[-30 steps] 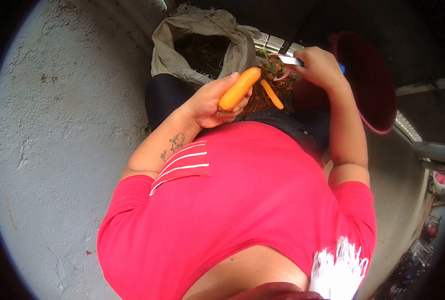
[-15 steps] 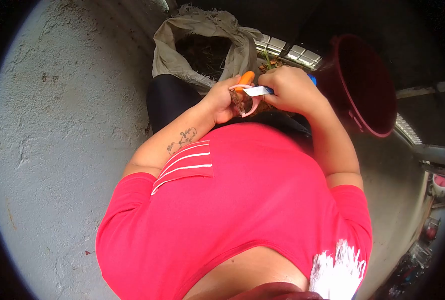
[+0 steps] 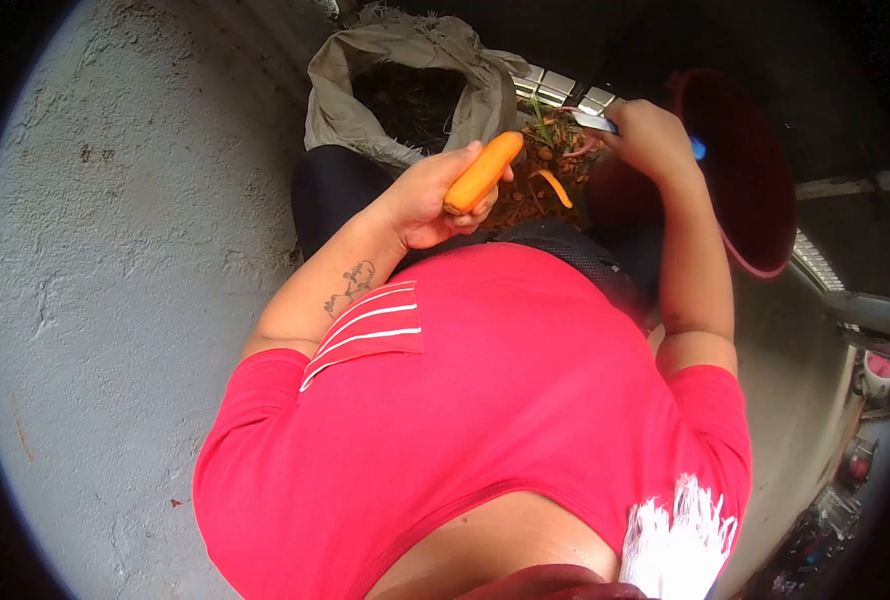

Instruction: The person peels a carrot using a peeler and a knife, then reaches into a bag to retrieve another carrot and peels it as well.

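Observation:
An orange carrot [image 3: 484, 173] lies slanted in my left hand [image 3: 433, 200], whose fingers are wrapped round it. To the right of it, my right hand [image 3: 653, 142] is closed on a knife with a blue handle [image 3: 698, 148] and a pale blade [image 3: 593, 121]. Close to the blade is a pink peeler [image 3: 583, 148], partly hidden, and I cannot make out how it is held. An orange strip of peel [image 3: 554, 187] shows between the hands, above a heap of peelings [image 3: 525, 205].
An open woven sack [image 3: 340, 100] with dark contents stands beyond my left hand. A large dark red bucket [image 3: 755, 190] is at the right, beside my right forearm. A grey wall [image 3: 125, 300] runs along the left.
My right hand has moved right and up, away from the carrot, with the knife and the pink peeler. The carrot now shows along its length, and a strip of peel has come into view.

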The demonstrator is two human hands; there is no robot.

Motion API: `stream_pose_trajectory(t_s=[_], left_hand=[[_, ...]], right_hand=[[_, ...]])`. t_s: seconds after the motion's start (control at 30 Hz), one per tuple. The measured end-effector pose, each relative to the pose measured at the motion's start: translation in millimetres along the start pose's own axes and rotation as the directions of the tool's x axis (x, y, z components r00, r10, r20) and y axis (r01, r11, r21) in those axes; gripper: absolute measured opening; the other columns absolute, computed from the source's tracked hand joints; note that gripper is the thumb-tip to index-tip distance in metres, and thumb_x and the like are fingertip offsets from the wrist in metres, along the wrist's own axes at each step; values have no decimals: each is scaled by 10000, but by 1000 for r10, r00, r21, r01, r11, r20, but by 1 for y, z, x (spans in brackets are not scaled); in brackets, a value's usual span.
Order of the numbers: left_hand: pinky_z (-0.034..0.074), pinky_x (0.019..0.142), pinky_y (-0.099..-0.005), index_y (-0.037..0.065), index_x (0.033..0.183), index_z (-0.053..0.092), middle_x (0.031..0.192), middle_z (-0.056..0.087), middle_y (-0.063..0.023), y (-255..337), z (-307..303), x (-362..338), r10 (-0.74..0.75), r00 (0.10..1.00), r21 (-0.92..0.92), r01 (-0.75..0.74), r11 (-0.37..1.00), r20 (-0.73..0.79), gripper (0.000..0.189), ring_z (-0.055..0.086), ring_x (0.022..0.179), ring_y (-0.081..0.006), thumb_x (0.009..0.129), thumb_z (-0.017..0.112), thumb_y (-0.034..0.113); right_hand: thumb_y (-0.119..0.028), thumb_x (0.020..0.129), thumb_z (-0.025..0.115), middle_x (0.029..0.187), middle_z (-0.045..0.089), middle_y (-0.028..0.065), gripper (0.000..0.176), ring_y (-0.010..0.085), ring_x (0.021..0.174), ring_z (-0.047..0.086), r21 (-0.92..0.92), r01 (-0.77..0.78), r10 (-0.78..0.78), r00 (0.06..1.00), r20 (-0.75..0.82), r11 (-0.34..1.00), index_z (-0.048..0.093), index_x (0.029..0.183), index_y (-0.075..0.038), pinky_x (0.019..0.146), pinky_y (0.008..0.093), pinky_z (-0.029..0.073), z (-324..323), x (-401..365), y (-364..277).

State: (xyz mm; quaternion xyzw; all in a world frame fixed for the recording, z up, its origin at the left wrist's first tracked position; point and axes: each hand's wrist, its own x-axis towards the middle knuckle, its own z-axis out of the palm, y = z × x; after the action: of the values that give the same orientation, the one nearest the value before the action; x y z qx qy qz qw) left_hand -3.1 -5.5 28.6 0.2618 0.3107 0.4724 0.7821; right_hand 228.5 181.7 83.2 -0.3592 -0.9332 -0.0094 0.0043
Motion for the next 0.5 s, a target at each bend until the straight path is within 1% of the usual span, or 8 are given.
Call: stream_pose_trajectory(t_s=[0.03, 0.13, 0.17, 0.2, 0.33, 0.37, 0.47, 0.5], left_hand=[[307, 461, -231, 30, 1145, 535, 687, 488, -23, 3, -1, 2, -6, 1000, -36, 5, 999, -13, 524, 383, 474, -79, 1040, 326, 498], [301, 467, -226, 37, 1141, 550, 721, 499, -26, 1, -10, 8, -23, 999, -136, 20, 991, -24, 513, 384, 488, -88, 1043, 326, 488], [298, 468, -224, 41, 1134, 559, 732, 503, -28, -2, -12, 11, -30, 999, -164, 27, 986, -19, 506, 384, 494, -93, 1046, 322, 480], [311, 457, -216, 40, 1134, 560, 732, 509, -25, -6, -13, 13, -39, 998, -192, 28, 981, -52, 501, 398, 494, -89, 1040, 344, 482], [344, 422, -192, 47, 1115, 572, 744, 552, -27, -16, -4, 23, -107, 968, -255, 46, 966, -229, 464, 445, 502, -79, 1028, 397, 468], [346, 416, -188, 51, 1106, 577, 751, 566, -32, -16, -2, 24, -130, 950, -259, 55, 964, -285, 450, 455, 506, -79, 1029, 402, 458], [349, 407, -189, 59, 1075, 588, 765, 594, -49, -13, 7, 23, -143, 944, -310, 45, 950, -298, 406, 468, 508, -82, 1031, 411, 422], [326, 401, -177, 52, 1081, 573, 766, 590, -63, -15, -1, 20, -123, 977, -271, 72, 960, -174, 388, 455, 495, -79, 1037, 400, 397]], right_hand=[[-253, 793, 664, 803, 669, 162, 201, 366, 776, 647, -21, -58, 58, 998, -6, 998, 707, 866, -71, 674, 455, 508, -1, 2, 2], [-409, 822, 681, 781, 678, 160, 319, 367, 770, 658, 41, -43, 45, 998, -39, 998, 718, 867, -95, 676, 469, 522, -8, -7, -12], [-388, 821, 676, 782, 675, 165, 300, 377, 776, 653, 119, -19, 19, 1000, -1, 993, 716, 869, -94, 682, 481, 516, -14, -10, -20], [-341, 815, 667, 781, 670, 169, 255, 384, 776, 648, 239, 63, -60, 998, -20, 969, 698, 832, -88, 680, 486, 512, -17, -14, -30], [-294, 784, 671, 747, 657, 150, 226, 372, 746, 646, 292, 307, -306, 951, -50, 906, 665, 781, -68, 672, 469, 513, -22, -21, -67], [-294, 783, 672, 744, 656, 147, 225, 370, 744, 646, 304, 330, -332, 942, -49, 894, 666, 780, -69, 670, 469, 515, -21, -20, -75], [-290, 784, 673, 739, 655, 138, 217, 365, 745, 647, 292, 368, -368, 928, -58, 883, 670, 782, -73, 666, 468, 515, -16, -18, -79], [-287, 784, 673, 738, 654, 135, 213, 363, 746, 647, 279, 376, -374, 925, -64, 884, 672, 784, -74, 665, 468, 515, -14, -16, -78]])
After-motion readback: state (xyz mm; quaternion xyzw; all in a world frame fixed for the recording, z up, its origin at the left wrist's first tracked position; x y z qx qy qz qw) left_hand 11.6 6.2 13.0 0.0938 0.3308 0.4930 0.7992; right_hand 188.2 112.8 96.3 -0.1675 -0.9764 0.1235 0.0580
